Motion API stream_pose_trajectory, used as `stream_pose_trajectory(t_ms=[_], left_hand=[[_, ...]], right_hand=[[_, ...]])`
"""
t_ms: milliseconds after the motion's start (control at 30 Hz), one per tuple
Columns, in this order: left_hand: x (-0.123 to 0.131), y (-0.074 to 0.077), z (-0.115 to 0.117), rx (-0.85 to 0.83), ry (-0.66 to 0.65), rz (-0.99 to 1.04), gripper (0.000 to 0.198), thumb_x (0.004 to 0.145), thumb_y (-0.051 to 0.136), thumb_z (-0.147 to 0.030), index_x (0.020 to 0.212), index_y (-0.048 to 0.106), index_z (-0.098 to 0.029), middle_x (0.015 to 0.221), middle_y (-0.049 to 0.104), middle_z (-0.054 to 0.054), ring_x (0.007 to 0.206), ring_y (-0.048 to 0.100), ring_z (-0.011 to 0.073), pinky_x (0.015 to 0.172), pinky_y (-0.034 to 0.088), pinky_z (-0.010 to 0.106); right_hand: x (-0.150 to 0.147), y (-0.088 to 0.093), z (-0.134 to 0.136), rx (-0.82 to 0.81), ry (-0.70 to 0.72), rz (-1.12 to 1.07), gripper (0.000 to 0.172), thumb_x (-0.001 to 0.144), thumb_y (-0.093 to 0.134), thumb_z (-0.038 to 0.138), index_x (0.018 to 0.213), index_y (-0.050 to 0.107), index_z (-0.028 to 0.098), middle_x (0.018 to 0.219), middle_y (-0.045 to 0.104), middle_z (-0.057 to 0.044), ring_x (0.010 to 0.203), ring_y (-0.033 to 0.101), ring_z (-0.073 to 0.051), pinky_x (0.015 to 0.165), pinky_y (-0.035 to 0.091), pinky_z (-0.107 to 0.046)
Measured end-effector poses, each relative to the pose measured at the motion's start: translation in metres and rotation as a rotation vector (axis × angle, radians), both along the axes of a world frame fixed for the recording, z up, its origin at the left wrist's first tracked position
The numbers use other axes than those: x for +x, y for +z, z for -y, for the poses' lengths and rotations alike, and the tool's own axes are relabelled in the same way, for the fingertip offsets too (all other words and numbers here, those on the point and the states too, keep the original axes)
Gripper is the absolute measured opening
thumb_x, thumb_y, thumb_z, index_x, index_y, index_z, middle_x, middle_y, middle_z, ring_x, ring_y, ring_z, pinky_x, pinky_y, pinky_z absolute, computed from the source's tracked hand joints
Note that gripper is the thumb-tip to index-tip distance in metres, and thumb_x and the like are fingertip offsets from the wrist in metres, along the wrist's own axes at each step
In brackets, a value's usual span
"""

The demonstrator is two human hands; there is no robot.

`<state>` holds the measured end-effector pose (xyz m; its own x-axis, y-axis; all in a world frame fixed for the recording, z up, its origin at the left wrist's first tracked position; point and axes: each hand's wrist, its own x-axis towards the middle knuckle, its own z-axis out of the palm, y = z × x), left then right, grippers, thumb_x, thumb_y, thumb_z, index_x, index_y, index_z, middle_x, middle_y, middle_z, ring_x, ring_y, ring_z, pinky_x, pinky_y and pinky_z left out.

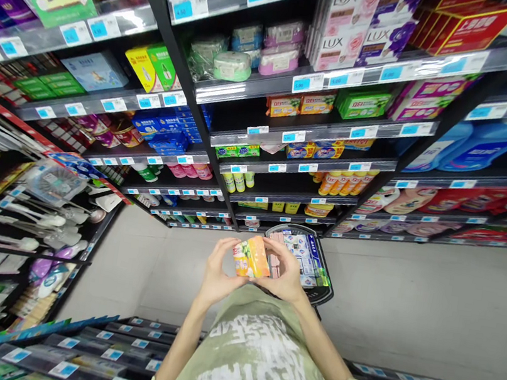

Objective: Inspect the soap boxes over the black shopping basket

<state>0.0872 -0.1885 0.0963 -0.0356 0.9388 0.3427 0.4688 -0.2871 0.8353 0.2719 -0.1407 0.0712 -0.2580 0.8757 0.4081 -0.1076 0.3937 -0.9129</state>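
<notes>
Both of my hands hold a small orange and yellow packaged box [251,258] in front of my chest. My left hand [217,270] grips its left side with curled fingers. My right hand [286,272] wraps round its right side. Just beyond the hands a black shopping basket [321,292] stands on the floor, filled with several boxed goods. I wear a light green printed T-shirt.
Black shop shelves [268,90] rise ahead, stocked with soap boxes, detergent bottles and blue price tags. At the left a rack [17,205] carries hanging kitchen utensils. Lower shelves with price tags run along the bottom. Grey tiled floor [431,305] stretches to the right.
</notes>
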Motion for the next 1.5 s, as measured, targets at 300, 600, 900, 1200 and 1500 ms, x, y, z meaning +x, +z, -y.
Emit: stream_pose_trajectory(t_ms=[300,600,900,1200,1500], left_hand=[[0.01,-0.005,0.002,-0.076,-0.102,0.333,0.075,0.067,0.086,-0.053,0.123,0.046,-0.024,0.123,0.057,0.012,0.109,0.064,0.0289,0.092,0.058,0.046],[0.02,-0.012,0.014,-0.117,-0.178,0.522,0.082,0.064,0.081,-0.068,0.124,0.038,-0.031,0.124,0.053,0.011,0.116,0.06,0.032,0.094,0.058,0.05],[0.034,-0.002,0.016,-0.147,-0.199,0.755,0.082,0.051,0.093,-0.055,0.113,0.046,-0.029,0.115,0.059,0.007,0.112,0.061,0.0298,0.099,0.051,0.05],[0.038,0.004,0.012,-0.145,-0.221,0.892,0.081,0.042,0.099,-0.029,0.108,0.052,-0.027,0.112,0.061,0.006,0.11,0.061,0.0275,0.099,0.049,0.046],[0.04,0.006,0.014,-0.168,-0.203,0.87,0.079,0.048,0.097,-0.029,0.111,0.049,-0.023,0.115,0.053,0.006,0.107,0.058,0.0231,0.091,0.051,0.038]], right_hand=[[-0.008,0.028,0.002,0.164,0.137,0.184,0.082,0.068,0.091,0.036,0.141,0.053,0.036,0.137,0.057,-0.008,0.13,0.05,-0.032,0.11,0.042,-0.051],[0.003,0.028,0.001,0.091,0.32,0.005,0.107,0.05,0.093,0.059,0.143,0.048,0.031,0.137,0.058,-0.012,0.127,0.052,-0.035,0.111,0.041,-0.053],[0.006,0.031,0.002,0.017,0.412,-0.091,0.117,0.038,0.099,0.053,0.142,0.049,0.029,0.135,0.057,-0.013,0.126,0.053,-0.035,0.11,0.041,-0.051],[0.008,0.027,-0.002,0.04,0.446,-0.123,0.109,0.047,0.099,0.043,0.143,0.048,0.031,0.137,0.055,-0.012,0.128,0.053,-0.033,0.11,0.042,-0.048],[0.01,0.026,-0.002,0.078,0.435,-0.052,0.082,0.069,0.085,0.028,0.142,0.048,0.03,0.14,0.053,-0.012,0.13,0.051,-0.031,0.11,0.043,-0.048]])
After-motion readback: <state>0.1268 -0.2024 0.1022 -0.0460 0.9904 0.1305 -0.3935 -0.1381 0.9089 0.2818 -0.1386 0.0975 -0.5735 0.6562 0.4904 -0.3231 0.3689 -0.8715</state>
